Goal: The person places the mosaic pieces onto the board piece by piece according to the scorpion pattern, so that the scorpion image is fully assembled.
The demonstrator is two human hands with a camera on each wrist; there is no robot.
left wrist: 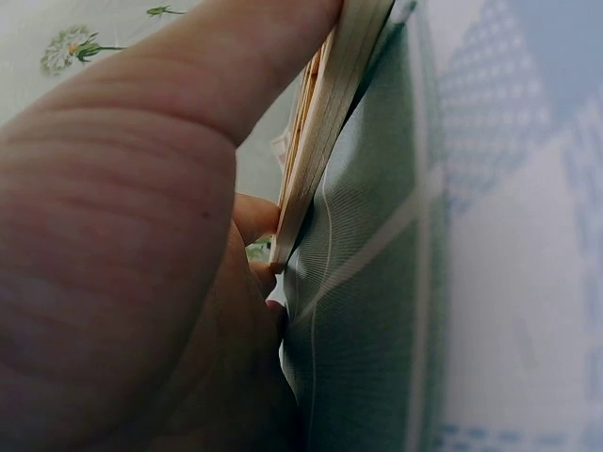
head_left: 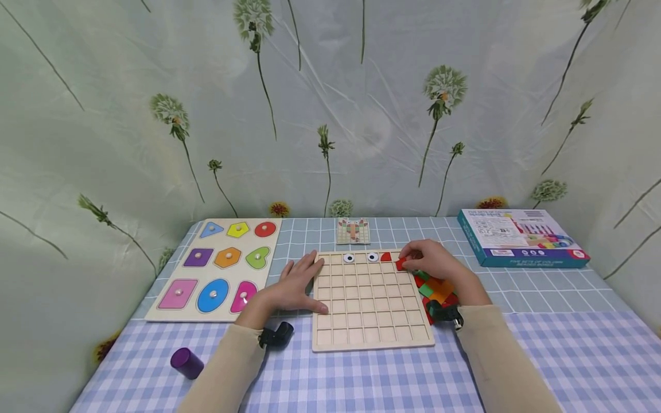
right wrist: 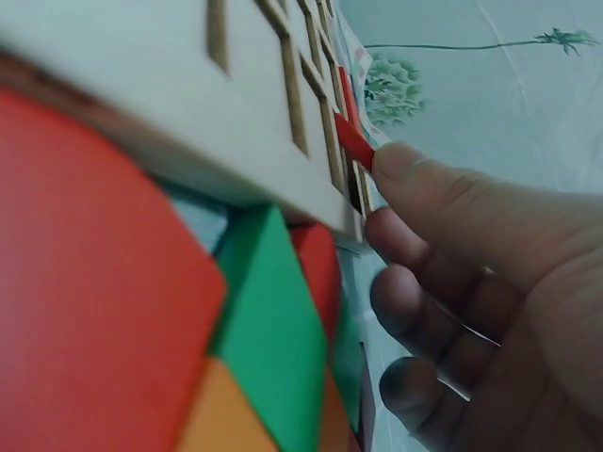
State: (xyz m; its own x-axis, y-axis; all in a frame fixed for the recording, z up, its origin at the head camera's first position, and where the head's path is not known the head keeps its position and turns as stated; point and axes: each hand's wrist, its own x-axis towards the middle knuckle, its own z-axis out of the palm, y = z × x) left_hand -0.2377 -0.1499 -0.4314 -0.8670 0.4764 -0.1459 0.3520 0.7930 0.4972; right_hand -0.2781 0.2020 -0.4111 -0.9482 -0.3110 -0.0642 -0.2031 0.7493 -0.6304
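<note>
A wooden grid board (head_left: 361,301) lies in front of me, two eye tiles (head_left: 349,258) and a red quarter-round tile (head_left: 386,257) set in its top row. My left hand (head_left: 291,287) rests on the board's left edge, its fingers spread and the thumb lying over the rim. Between thumb and fingers my right hand (head_left: 431,261) pinches a red tile (head_left: 400,264) at the board's top right corner. In the right wrist view that red tile (right wrist: 354,143) stands tilted over a grid cell, the thumb on its end.
A pile of green, orange and red tiles (head_left: 439,289) lies against the board's right side. A small pattern card (head_left: 353,231) stands behind it. A shape puzzle (head_left: 214,269) and a purple cylinder (head_left: 187,363) are at left, a boxed toy set (head_left: 521,238) at back right.
</note>
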